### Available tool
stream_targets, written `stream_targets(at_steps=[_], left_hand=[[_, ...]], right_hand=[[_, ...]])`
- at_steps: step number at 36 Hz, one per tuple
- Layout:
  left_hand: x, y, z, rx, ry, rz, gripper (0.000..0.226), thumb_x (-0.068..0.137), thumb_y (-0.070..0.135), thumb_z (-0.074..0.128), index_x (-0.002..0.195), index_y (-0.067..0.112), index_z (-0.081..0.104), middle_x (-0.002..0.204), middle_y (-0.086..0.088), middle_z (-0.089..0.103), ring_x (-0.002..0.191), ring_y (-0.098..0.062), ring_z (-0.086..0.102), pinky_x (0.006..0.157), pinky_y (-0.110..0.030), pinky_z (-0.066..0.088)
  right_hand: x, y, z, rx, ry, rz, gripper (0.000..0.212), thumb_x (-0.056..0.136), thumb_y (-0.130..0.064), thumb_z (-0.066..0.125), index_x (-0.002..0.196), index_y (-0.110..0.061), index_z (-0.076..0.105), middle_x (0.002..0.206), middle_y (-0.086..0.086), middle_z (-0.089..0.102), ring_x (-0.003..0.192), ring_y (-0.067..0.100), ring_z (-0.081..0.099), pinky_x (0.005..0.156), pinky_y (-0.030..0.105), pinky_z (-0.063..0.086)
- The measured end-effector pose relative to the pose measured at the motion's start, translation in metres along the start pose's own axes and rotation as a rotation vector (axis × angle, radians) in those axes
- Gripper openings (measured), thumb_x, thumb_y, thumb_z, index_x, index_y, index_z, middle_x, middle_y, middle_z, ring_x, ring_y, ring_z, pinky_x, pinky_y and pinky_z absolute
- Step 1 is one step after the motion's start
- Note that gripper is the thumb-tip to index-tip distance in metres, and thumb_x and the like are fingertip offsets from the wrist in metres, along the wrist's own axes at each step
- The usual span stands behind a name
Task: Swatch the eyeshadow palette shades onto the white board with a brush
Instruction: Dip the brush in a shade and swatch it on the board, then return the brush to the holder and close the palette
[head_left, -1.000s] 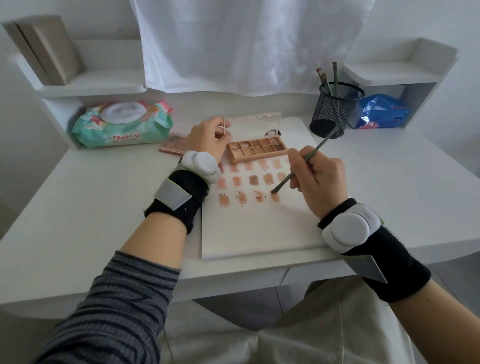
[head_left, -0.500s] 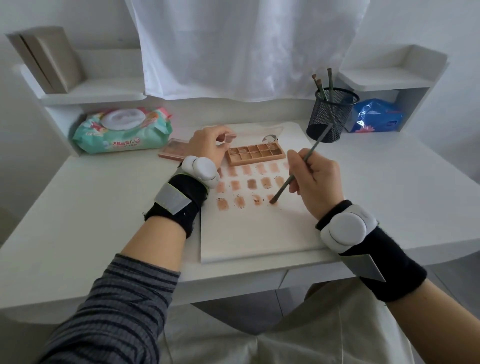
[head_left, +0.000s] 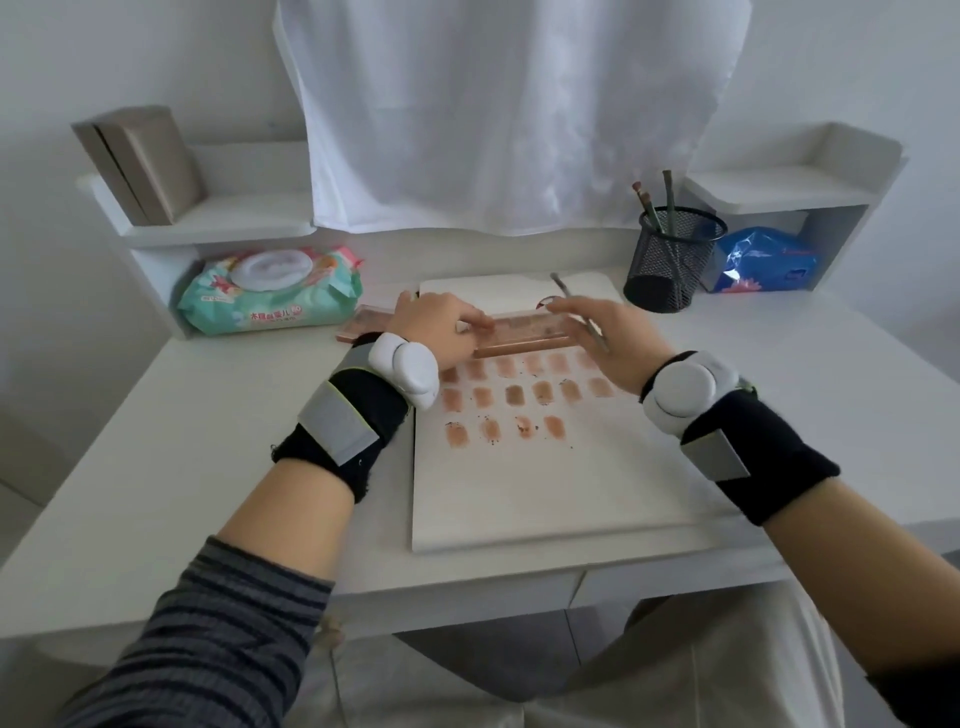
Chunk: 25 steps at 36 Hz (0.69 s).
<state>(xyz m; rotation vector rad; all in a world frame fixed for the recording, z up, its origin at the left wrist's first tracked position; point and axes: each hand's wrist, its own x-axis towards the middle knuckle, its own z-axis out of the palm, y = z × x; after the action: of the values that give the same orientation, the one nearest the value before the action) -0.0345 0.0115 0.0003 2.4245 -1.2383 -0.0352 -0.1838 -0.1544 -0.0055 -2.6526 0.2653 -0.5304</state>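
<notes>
The white board (head_left: 545, 493) lies on the desk and carries three rows of brown and pink swatches (head_left: 514, 395). At its far end sits the eyeshadow palette (head_left: 524, 332), its clear lid now down. My left hand (head_left: 441, 325) rests on the palette's left end with fingers laid over the lid. My right hand (head_left: 608, 338) reaches over the palette's right end, fingers stretched toward the lid, while it still holds the thin brush (head_left: 579, 312), which crosses the hand and points away toward the back.
A second pink palette (head_left: 363, 325) lies left of the board. A wet-wipes pack (head_left: 270, 291) sits under the left shelf. A black mesh cup (head_left: 670, 260) with brushes and a blue packet (head_left: 763, 260) stand at the back right. White cloth hangs behind.
The brush tip left the bottom swatch row. My right hand moved up to the palette, and the lid, upright before, now lies flat under both hands.
</notes>
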Motion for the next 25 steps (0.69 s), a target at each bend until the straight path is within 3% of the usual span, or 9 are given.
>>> stream_targets(at_steps=[7, 12, 21, 25], left_hand=[[0.001, 0.005, 0.0, 0.104, -0.038, -0.006, 0.031, 0.089, 0.043, 0.054, 0.117, 0.034, 0.063, 0.127, 0.01, 0.059, 0.12, -0.018, 0.049, 0.115, -0.046, 0.008], [0.005, 0.003, 0.003, 0.071, -0.023, -0.004, 0.034, 0.088, 0.044, 0.056, 0.119, 0.032, 0.062, 0.133, 0.01, 0.055, 0.129, -0.016, 0.043, 0.113, -0.045, 0.005], [0.01, 0.007, 0.003, 0.103, 0.002, -0.024, 0.023, 0.087, 0.036, 0.057, 0.107, 0.035, 0.068, 0.12, 0.011, 0.064, 0.122, -0.019, 0.047, 0.111, -0.046, 0.008], [0.028, 0.023, -0.009, 0.247, -0.066, -0.046, 0.019, 0.086, 0.041, 0.054, 0.095, 0.034, 0.069, 0.108, 0.007, 0.066, 0.114, -0.025, 0.049, 0.107, -0.044, 0.023]], right_hand=[[0.009, -0.001, 0.007, -0.055, -0.099, 0.0, 0.028, 0.098, -0.018, 0.043, 0.119, -0.018, 0.061, 0.11, 0.007, 0.067, 0.098, 0.031, 0.059, 0.083, 0.033, 0.043], [0.015, 0.003, 0.012, -0.131, -0.103, 0.015, 0.029, 0.099, -0.02, 0.041, 0.12, -0.021, 0.061, 0.108, 0.007, 0.067, 0.096, 0.034, 0.058, 0.077, 0.031, 0.039], [0.012, -0.004, 0.009, -0.265, -0.14, -0.011, 0.041, 0.097, -0.011, 0.034, 0.129, -0.03, 0.051, 0.118, 0.004, 0.059, 0.098, 0.032, 0.051, 0.076, 0.035, 0.039], [0.015, -0.005, -0.002, -0.298, -0.201, -0.007, 0.052, 0.093, -0.001, 0.032, 0.14, -0.025, 0.034, 0.127, 0.005, 0.055, 0.096, 0.026, 0.049, 0.074, 0.033, 0.037]])
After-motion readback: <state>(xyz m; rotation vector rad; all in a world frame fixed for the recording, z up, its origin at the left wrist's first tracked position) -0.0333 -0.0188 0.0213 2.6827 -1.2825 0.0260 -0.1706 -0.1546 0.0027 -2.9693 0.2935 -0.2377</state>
